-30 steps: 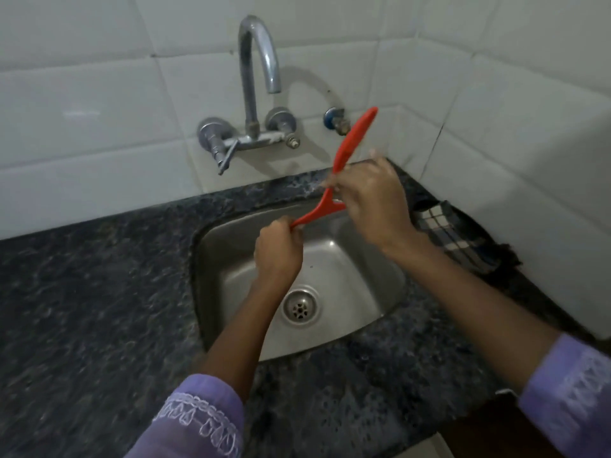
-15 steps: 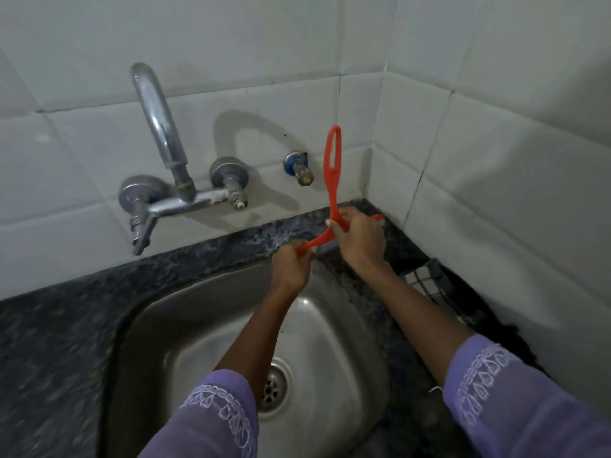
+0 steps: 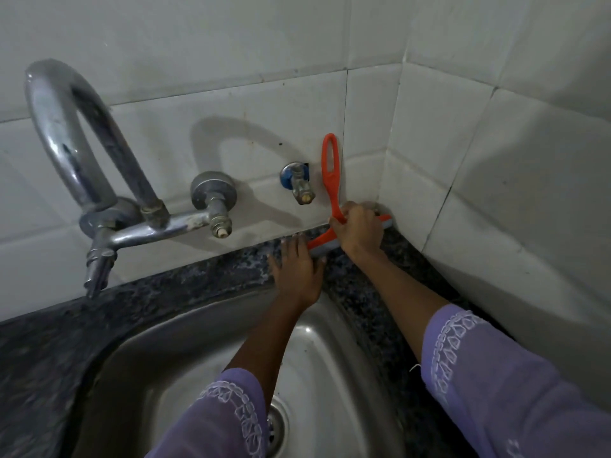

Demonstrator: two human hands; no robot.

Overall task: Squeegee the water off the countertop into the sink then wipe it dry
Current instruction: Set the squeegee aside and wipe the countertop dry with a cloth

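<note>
Head view looks down into the corner by the sink (image 3: 185,345), and the orange squeegee (image 3: 331,180) is right up against the back wall. Its looped handle stands nearly upright in front of the white tiles (image 3: 251,140), while the blade lies across the narrow strip of dark speckled countertop (image 3: 205,276) behind the basin, its grey rubber edge down on the stone. The right hand (image 3: 360,229) wraps around the squeegee where handle meets blade, fingers curled tight over it. The left hand (image 3: 296,266) sits just beside it, fingers stretched out flat on the counter, fingertips touching the left end of the blade; nothing is gripped there. Both forearms reach forward over the steel basin, lilac sleeves (image 3: 496,385) with white embroidery at the cuffs. The drain (image 3: 276,428) peeks out between the arms at the bottom. Off to the left, the curved chrome tap (image 3: 82,140) arches out from the wall with its two valve knobs, and a small blue-collared wall valve (image 3: 297,181) sits just left of the squeegee handle. The right end of the blade nearly reaches the corner where the two tiled walls meet.
</note>
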